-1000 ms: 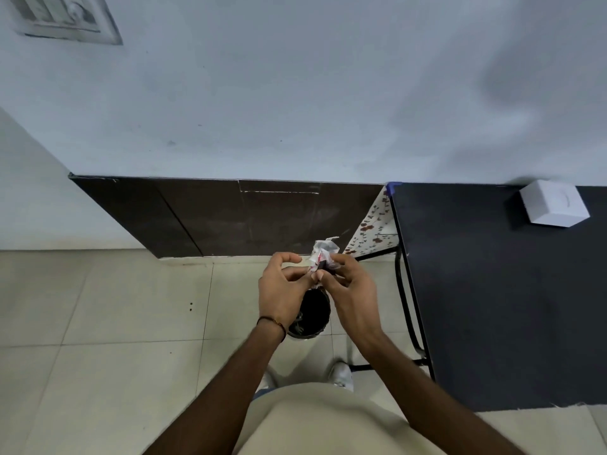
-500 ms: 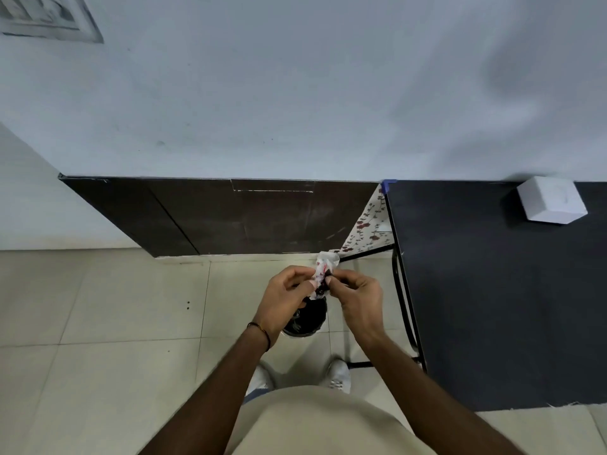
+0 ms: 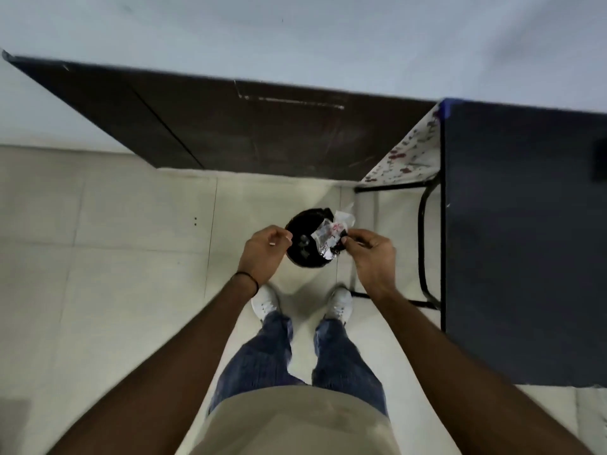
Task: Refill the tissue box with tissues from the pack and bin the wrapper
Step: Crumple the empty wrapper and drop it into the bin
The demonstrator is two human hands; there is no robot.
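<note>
The crumpled clear wrapper (image 3: 331,235) with red print hangs right over the small round black bin (image 3: 303,219) on the floor. My right hand (image 3: 372,257) pinches the wrapper's right edge between thumb and fingertips. My left hand (image 3: 266,249) is at the bin's left rim, apart from the wrapper, fingers loosely curled and holding nothing. Some dark rubbish lies inside the bin. The tissue box is out of view.
A black table (image 3: 525,244) with black metal legs (image 3: 423,244) stands close on the right, a floral cloth (image 3: 410,152) hanging at its far corner. A dark brown panel (image 3: 246,129) runs along the wall. My white shoes (image 3: 266,303) stand on pale floor tiles just before the bin.
The view has tilted down towards the floor. My hands have lowered and parted over the bin; the left hand has let go of the wrapper, and the right still has it.
</note>
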